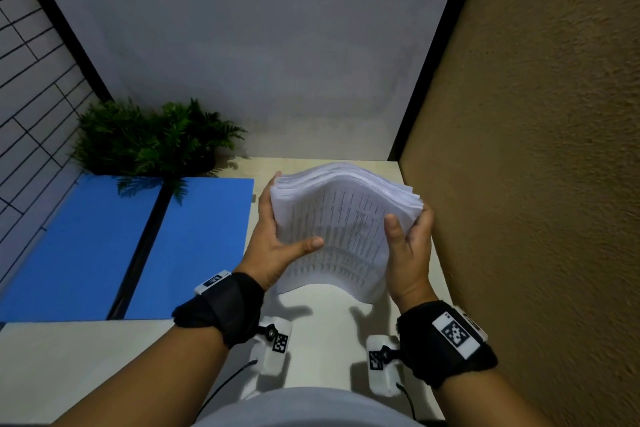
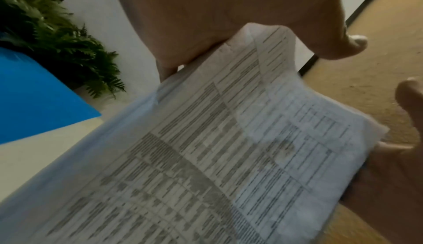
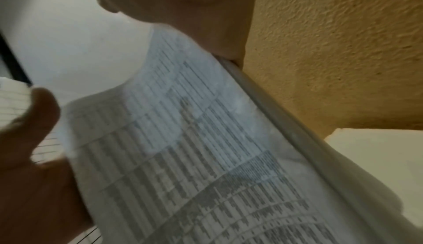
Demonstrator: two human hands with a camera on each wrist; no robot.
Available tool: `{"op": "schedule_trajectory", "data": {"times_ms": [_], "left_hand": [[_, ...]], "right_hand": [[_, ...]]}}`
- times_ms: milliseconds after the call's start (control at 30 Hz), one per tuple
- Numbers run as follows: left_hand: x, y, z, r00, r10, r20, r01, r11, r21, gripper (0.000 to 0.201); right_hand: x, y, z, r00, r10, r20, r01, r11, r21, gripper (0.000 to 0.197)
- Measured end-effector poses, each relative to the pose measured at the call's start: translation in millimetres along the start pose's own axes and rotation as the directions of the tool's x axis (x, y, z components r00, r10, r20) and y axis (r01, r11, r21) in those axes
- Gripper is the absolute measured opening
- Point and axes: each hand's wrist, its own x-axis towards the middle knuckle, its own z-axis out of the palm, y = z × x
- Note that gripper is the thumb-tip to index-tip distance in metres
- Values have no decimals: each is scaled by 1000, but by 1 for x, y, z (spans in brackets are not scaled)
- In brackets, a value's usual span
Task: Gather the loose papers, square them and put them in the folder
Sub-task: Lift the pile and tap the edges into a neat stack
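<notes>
My fingers are hidden behind the stack of printed papers (image 1: 336,232); only both thumbs show on its front sheet. The print is too blurred to read in either wrist view. My left hand (image 1: 277,246) grips the stack's left edge and my right hand (image 1: 408,253) grips its right edge, holding it bowed above the pale table (image 1: 69,374). The open blue folder (image 1: 194,246) lies flat to the left, apart from the papers. A fern (image 1: 152,139) overhangs its far edge. A rough tan wall (image 1: 536,149) stands just beside my right hand.
</notes>
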Motion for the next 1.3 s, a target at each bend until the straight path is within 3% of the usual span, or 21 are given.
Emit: {"op": "schedule_trajectory", "data": {"times_ms": [200, 333, 467, 567, 700, 833, 967, 1133, 1300], "left_hand": [[4, 12, 4, 996, 89, -32, -88, 996, 11, 119], [4, 12, 11, 982, 165, -87, -161, 986, 51, 110], [13, 25, 15, 946, 145, -291, -144, 989, 25, 64], [26, 35, 15, 905, 63, -422, -64, 998, 11, 28], [35, 37, 13, 899, -59, -434, 32, 997, -69, 26], [32, 34, 11, 914, -35, -405, 15, 998, -54, 22], [29, 33, 7, 925, -56, -376, 13, 993, -115, 16], [26, 34, 7, 938, -20, -345, -4, 998, -68, 20], [24, 35, 9, 941, -8, -337, -10, 999, -53, 31]], "right_hand": [[10, -4, -5, 997, -40, -64, 35, 996, -78, 86], [6, -11, 1, 974, -214, 74, 226, 928, -297, 73], [14, -10, -1, 988, -142, -67, 105, 915, -390, 51], [10, -13, 1, 971, -240, 6, 223, 891, -395, 33], [8, -9, 3, 973, -191, -131, 138, 932, -334, 25], [1, -10, 4, 956, -293, -22, 262, 885, -386, 21], [8, -11, -1, 955, -243, -168, 174, 922, -345, 15], [13, -17, 0, 950, -297, -97, 229, 873, -431, 11], [18, -21, -1, 973, -201, -116, 139, 905, -401, 14]]}}
